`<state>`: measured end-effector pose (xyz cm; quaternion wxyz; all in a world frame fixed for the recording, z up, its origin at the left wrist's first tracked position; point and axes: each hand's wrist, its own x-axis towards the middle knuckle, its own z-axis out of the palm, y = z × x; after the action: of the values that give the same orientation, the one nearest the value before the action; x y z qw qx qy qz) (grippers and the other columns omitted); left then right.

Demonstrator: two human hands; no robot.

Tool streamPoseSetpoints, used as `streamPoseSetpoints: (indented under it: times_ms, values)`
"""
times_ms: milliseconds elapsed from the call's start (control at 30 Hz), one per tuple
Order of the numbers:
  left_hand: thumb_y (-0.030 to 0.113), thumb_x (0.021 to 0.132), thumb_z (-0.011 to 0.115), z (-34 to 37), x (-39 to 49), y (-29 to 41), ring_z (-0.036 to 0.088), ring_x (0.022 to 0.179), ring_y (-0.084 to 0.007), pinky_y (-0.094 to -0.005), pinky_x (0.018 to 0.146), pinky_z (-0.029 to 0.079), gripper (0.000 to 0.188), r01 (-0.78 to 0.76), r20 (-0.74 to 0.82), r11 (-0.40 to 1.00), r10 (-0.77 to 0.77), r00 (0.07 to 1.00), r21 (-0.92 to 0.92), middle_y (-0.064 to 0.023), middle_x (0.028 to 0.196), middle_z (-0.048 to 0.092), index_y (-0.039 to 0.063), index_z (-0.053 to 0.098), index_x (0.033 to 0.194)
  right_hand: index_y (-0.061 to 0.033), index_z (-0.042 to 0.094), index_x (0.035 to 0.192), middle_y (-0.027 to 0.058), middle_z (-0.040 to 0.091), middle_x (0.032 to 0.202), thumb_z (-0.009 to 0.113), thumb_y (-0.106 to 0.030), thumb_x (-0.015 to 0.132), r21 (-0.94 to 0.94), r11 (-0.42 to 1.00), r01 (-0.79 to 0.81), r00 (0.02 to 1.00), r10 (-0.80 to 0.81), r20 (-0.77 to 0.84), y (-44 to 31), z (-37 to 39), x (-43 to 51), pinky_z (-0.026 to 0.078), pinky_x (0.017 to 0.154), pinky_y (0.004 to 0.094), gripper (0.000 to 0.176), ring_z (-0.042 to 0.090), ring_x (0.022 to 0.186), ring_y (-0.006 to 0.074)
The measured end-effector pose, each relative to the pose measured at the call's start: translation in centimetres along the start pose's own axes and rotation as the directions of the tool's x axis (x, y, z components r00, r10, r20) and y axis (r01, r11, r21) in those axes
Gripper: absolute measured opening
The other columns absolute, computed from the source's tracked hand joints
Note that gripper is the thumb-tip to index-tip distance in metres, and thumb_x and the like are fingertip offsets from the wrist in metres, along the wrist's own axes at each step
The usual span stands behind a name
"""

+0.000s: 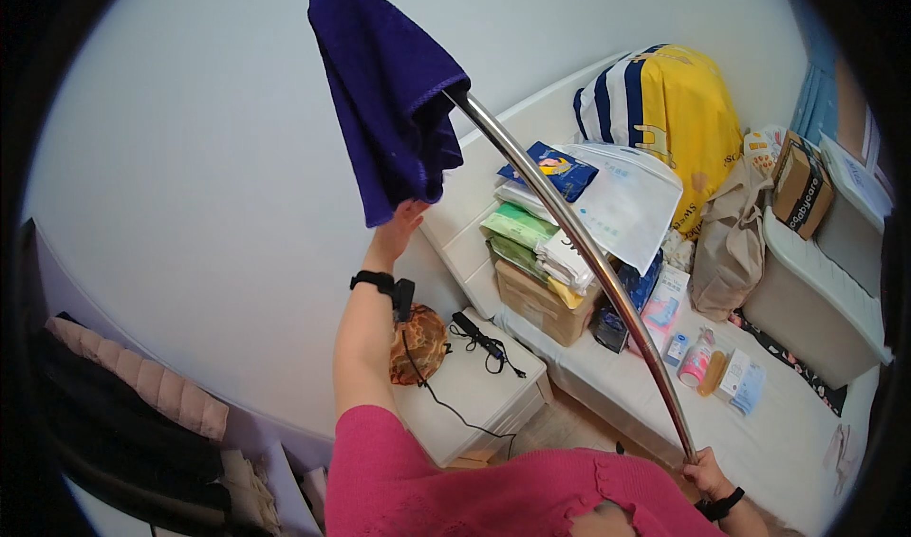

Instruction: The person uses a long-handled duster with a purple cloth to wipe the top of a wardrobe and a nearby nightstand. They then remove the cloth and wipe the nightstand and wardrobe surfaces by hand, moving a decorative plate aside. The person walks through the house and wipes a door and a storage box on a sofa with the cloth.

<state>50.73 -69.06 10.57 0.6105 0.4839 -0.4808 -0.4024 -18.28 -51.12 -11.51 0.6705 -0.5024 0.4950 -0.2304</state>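
Observation:
A long metal pole [562, 217] runs diagonally in front of me, with a dark purple cloth [384, 103] draped over its upper end against the pale wall. My right hand [706, 471] grips the pole's lower end at the bottom right. Raised at the cloth's lower edge is my left hand [407, 217]; the cloth partly hides its fingers, so whether they hold the fabric is unclear. Each wrist wears a black band.
Below my left arm stands a white bedside cabinet [491, 402] bearing a round patterned object [420, 345] and a black corded device [484, 339]. The bed [754, 444] holds a cardboard box [544, 302], packages, a yellow bag [690, 103] and a grey plastic container [811, 302]. Clothes hang at lower left.

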Motion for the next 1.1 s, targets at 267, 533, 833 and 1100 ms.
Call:
streamPoseSetpoints:
  times_ms: [267, 533, 833, 1100]
  values:
    - [0.017, 0.084, 0.047, -0.5, -4.1, 7.0, 0.059, 0.097, -0.0350, -0.0485, 0.098, 0.040, 0.035, -0.115, -0.127, 0.944, 0.079, 0.989, -0.308, -0.0115, 0.065, 0.058, 0.010, 0.042, 0.050, -0.0014, 0.047, 0.049, -0.0050, 0.039, 0.047, 0.069, -0.007, 0.072, -0.135, 0.989, 0.053, 0.972, -0.082, -0.221, 2.6, 0.4, 0.8, 0.027, 0.042, 0.0260, 0.032, 0.033, 0.046, 0.0065]
    - [0.024, 0.089, 0.053, 1.9, -1.5, 6.1, 0.049, 0.109, -0.0235, -0.0414, 0.097, 0.038, 0.022, -0.100, -0.086, 0.974, 0.084, 0.993, -0.204, -0.0048, 0.107, 0.057, 0.005, 0.058, 0.100, 0.0011, 0.062, 0.063, 0.0205, 0.052, 0.054, 0.070, -0.033, 0.072, -0.670, 0.737, -0.087, 0.856, -0.289, -0.429, -1.1, 2.6, 2.9, 0.041, 0.049, 0.0386, 0.037, 0.053, 0.048, 0.0295]
    - [0.016, 0.083, 0.061, 11.1, -4.0, -6.8, 0.052, 0.104, -0.0227, -0.0395, 0.086, 0.047, 0.072, 0.223, -0.047, 0.963, -0.218, 0.975, 0.151, -0.0101, 0.123, 0.042, 0.008, 0.017, 0.139, -0.0003, 0.059, 0.064, 0.0200, 0.056, 0.059, 0.059, -0.052, 0.078, -0.700, 0.708, -0.099, 0.846, -0.310, -0.433, -4.6, 6.1, 7.5, 0.043, 0.055, 0.0436, 0.053, 0.056, 0.058, 0.0373]
    - [0.030, 0.092, 0.051, 25.7, -7.3, -11.9, 0.057, 0.085, -0.0219, -0.0404, 0.070, 0.050, 0.032, 0.483, 0.160, 0.705, -0.475, 0.865, -0.519, -0.0096, 0.093, 0.050, 0.007, 0.035, 0.108, 0.0003, 0.058, 0.067, 0.0203, 0.056, 0.058, 0.058, -0.047, 0.082, -0.767, 0.632, -0.112, 0.861, -0.324, -0.393, -7.3, 7.2, 6.1, 0.043, 0.056, 0.0441, 0.050, 0.056, 0.058, 0.0386]
